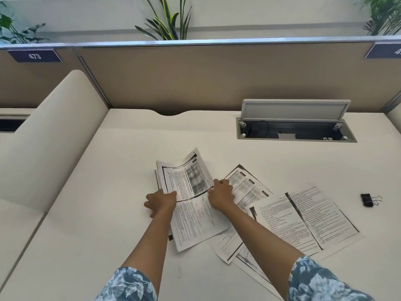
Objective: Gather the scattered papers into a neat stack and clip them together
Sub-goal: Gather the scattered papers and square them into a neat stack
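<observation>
Head view, hands (191, 197) gripping curled papers (191, 198), lower sheets hidden, print blurred

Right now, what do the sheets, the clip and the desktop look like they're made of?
Sheets: thin matte printer paper, black-and-white copies; the top one curls where the left hand and right hand grip it.
Binder clip: black body, probably painted metal, with thin shiny wire handles.
Desktop: smooth cream surface with a dull sheen, likely laminate; the core cannot be told.
</observation>
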`<state>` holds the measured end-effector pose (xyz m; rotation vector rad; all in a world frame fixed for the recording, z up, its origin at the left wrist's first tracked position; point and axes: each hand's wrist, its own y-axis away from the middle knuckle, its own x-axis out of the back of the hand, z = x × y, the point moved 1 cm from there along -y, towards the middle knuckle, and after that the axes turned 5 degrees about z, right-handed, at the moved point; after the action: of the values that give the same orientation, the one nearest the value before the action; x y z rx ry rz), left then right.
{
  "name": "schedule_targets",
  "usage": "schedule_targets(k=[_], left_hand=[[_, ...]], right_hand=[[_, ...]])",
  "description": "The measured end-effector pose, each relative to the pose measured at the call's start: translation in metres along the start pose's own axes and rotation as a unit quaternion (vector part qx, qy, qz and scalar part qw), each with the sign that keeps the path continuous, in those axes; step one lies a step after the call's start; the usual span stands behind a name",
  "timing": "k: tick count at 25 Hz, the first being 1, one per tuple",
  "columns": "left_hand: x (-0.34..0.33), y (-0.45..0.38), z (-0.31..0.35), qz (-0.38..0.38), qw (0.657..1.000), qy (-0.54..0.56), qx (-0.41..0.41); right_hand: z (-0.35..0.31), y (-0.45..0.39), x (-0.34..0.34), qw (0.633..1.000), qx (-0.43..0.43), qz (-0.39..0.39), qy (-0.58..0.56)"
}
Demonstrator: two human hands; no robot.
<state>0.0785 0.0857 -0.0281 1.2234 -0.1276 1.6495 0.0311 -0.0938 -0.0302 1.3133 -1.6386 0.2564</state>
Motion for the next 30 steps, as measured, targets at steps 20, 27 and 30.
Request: schedule_targets(k=[20, 27, 30], left_hand=[[0.006, 0.009, -0.008, -0.028, 0.985, 0.172, -0.009], [0.010, 0.019, -0.002, -0.150, 0.909, 0.375, -0.103], [0.007, 0.030, 0.006, -0.176, 0.890, 0.403, -0.122]], right_hand=[[0.016, 0.025, 0.001, 0.946, -0.015, -0.036, -0.323], [0.045, 0.047, 0.038, 0.916, 0.070, -0.067, -0.389], [0.053, 0.053, 0.055, 0.897, 0.088, -0.057, -0.430]])
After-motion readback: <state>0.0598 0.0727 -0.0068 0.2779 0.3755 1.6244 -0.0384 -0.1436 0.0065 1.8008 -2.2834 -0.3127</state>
